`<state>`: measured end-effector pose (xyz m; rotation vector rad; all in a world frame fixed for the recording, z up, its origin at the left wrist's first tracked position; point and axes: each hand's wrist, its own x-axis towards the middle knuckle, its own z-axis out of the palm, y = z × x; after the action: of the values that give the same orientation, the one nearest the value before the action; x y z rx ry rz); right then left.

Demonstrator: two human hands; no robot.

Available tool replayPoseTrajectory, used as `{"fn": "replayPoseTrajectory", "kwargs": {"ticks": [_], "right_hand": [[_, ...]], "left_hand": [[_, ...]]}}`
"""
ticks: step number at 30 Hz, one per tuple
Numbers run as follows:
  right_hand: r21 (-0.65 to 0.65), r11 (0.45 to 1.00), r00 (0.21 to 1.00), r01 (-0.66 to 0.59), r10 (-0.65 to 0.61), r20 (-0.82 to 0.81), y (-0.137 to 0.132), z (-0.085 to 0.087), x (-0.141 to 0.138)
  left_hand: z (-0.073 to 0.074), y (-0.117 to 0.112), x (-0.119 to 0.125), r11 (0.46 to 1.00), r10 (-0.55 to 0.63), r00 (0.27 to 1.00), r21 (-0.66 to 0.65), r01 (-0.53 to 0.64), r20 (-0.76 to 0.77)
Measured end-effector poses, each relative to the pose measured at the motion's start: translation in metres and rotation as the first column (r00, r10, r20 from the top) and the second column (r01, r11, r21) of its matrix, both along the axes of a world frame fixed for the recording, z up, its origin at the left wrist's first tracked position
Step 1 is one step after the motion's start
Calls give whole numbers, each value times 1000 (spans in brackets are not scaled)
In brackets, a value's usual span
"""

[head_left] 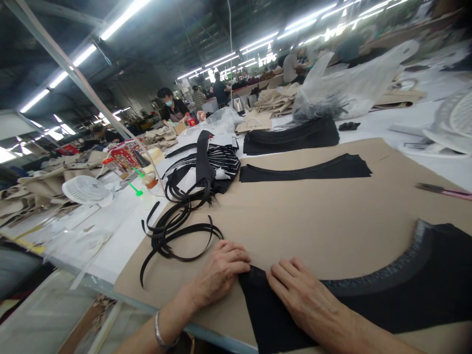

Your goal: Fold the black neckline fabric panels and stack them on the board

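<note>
A large black fabric piece [405,300] with a curved, shiny-looking inner edge lies across the front of a brown paper sheet [302,216]. My left hand [224,265] pinches its upper left corner with curled fingers. Close beside it, my right hand [295,285] presses bent fingers at the top edge of the same piece; the thumb is hidden. Left of my hands lie coiled black strips [184,231], some looping near my left fingers. Farther back on the sheet rests a flat, curved black piece [306,169].
Behind stand stacked black pieces [291,135] and a clear plastic bag [346,91]. Pink-handled snips [442,191] lie at the right. To the left are striped fabric [224,162], a small bottle [149,181] and a white fan [86,189]. Other people sit in the background.
</note>
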<state>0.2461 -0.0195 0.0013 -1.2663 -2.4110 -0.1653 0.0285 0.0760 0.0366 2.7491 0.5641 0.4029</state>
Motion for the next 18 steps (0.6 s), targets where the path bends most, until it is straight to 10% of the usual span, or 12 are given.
{"fn": "replayPoseTrajectory", "kwargs": {"ticks": [18], "right_hand": [[11,1000,1000,0,0,28,0,-1,0]], "left_hand": [[2,2,-14,959,-5,993,279,38,-116]]}}
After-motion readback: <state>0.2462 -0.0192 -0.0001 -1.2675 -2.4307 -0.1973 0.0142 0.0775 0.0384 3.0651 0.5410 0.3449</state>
